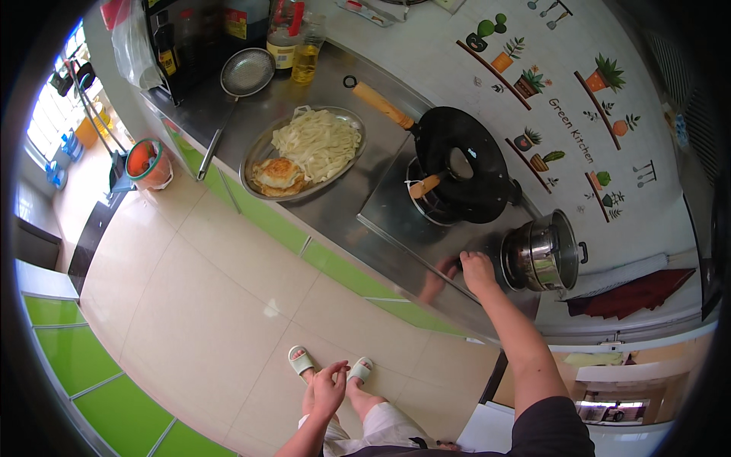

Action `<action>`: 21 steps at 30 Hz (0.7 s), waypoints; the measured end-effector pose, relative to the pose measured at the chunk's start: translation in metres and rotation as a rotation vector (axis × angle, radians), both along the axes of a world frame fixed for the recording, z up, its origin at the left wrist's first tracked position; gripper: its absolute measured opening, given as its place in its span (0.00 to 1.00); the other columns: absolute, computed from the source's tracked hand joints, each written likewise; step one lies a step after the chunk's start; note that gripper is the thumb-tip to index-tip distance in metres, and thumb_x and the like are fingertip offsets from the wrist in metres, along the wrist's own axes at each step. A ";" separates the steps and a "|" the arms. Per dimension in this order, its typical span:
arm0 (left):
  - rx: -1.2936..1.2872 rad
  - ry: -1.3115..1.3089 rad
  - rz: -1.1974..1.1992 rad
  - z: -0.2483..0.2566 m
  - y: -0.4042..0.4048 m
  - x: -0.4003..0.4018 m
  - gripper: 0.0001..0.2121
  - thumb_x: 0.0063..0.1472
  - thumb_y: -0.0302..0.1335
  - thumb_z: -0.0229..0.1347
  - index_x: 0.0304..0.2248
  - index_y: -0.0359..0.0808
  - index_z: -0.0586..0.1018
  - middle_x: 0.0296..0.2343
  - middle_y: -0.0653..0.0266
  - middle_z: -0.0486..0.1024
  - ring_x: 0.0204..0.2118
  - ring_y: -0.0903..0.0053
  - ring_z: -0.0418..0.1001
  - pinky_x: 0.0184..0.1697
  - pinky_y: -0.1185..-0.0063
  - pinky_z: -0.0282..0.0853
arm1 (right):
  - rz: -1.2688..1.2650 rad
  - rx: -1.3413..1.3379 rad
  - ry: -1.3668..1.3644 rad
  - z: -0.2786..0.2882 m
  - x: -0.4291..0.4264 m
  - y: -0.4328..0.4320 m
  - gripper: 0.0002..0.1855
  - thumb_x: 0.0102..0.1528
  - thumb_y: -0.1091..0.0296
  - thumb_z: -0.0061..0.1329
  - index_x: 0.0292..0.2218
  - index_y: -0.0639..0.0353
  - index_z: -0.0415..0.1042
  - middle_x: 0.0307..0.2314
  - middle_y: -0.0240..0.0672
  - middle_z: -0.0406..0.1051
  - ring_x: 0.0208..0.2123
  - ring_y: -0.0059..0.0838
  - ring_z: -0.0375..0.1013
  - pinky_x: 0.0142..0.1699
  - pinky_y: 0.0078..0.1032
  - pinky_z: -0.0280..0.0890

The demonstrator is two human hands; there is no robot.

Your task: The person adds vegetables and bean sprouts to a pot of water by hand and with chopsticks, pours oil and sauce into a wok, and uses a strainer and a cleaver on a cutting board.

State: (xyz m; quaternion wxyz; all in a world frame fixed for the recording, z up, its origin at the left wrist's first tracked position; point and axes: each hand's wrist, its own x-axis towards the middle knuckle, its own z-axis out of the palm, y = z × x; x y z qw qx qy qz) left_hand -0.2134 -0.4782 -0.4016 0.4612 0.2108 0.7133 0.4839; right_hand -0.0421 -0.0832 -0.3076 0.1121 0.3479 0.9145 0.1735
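My right hand (477, 273) is closed on a dark stove knob, mostly hidden by the fingers, at the front of the steel cooktop (394, 228). Just beyond it stands a steel pot (539, 251) on the right burner. A black wok (468, 148) with a wooden handle rests over the left burner, and a wooden-handled utensil (425, 185) lies in it. My left hand (331, 388) hangs in front of my body, holding nothing, fingers loosely bent. On the counter at left, an oval metal plate (342, 174) holds flat noodles (317, 140) and fried egg (278, 176).
A mesh strainer (248, 72) lies behind the plate, its handle reaching over the counter edge. An oil bottle (305, 63) and other bottles stand at the back. A dark red cloth (628, 297) is right of the pot. A bin (149, 163) stands on the floor.
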 end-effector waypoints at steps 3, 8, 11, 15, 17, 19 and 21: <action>0.038 0.021 0.026 -0.003 -0.005 0.004 0.09 0.58 0.23 0.48 0.36 0.29 0.76 0.28 0.60 0.77 0.32 0.79 0.74 0.35 0.83 0.68 | 0.013 0.005 0.001 -0.001 0.000 0.001 0.03 0.47 0.72 0.40 0.25 0.58 0.66 0.22 0.39 0.70 0.29 0.37 0.70 0.35 0.33 0.65; 0.055 -0.016 0.083 0.006 -0.013 0.012 0.09 0.58 0.21 0.47 0.36 0.27 0.76 0.29 0.56 0.77 0.33 0.76 0.74 0.38 0.82 0.68 | 0.039 0.015 0.003 -0.001 -0.002 0.000 0.03 0.47 0.72 0.40 0.24 0.58 0.67 0.22 0.39 0.70 0.29 0.37 0.70 0.35 0.33 0.65; 0.065 -0.001 0.121 0.014 -0.017 0.019 0.09 0.57 0.21 0.47 0.36 0.27 0.75 0.29 0.56 0.77 0.33 0.75 0.74 0.38 0.81 0.68 | 0.054 0.018 0.011 -0.002 0.003 0.003 0.03 0.46 0.72 0.40 0.25 0.58 0.67 0.22 0.39 0.70 0.29 0.37 0.71 0.35 0.33 0.66; 0.046 0.015 0.149 0.019 -0.033 0.024 0.09 0.57 0.20 0.47 0.36 0.27 0.75 0.28 0.56 0.76 0.34 0.74 0.74 0.39 0.81 0.68 | -0.030 -0.071 -0.067 0.008 -0.001 0.004 0.05 0.48 0.73 0.39 0.29 0.61 0.67 0.27 0.43 0.71 0.33 0.40 0.71 0.38 0.34 0.66; 0.030 0.033 0.157 0.018 -0.042 0.026 0.09 0.57 0.20 0.47 0.36 0.27 0.75 0.28 0.56 0.76 0.34 0.74 0.74 0.39 0.80 0.68 | -0.078 -0.130 -0.103 0.022 -0.006 0.006 0.06 0.49 0.73 0.39 0.30 0.62 0.67 0.29 0.44 0.71 0.34 0.41 0.71 0.39 0.35 0.66; 0.016 0.012 0.202 0.019 -0.051 0.027 0.09 0.57 0.20 0.47 0.36 0.28 0.75 0.28 0.57 0.76 0.34 0.74 0.75 0.39 0.80 0.68 | -0.130 -0.262 -0.080 0.029 -0.006 0.006 0.07 0.50 0.74 0.38 0.32 0.63 0.67 0.31 0.46 0.71 0.37 0.42 0.71 0.41 0.35 0.66; 0.010 0.002 0.227 0.022 -0.057 0.029 0.09 0.57 0.20 0.47 0.36 0.28 0.75 0.28 0.57 0.76 0.33 0.74 0.75 0.39 0.80 0.68 | -0.095 -0.239 -0.099 0.026 0.000 0.010 0.07 0.49 0.75 0.39 0.32 0.63 0.67 0.30 0.45 0.71 0.37 0.42 0.71 0.41 0.35 0.66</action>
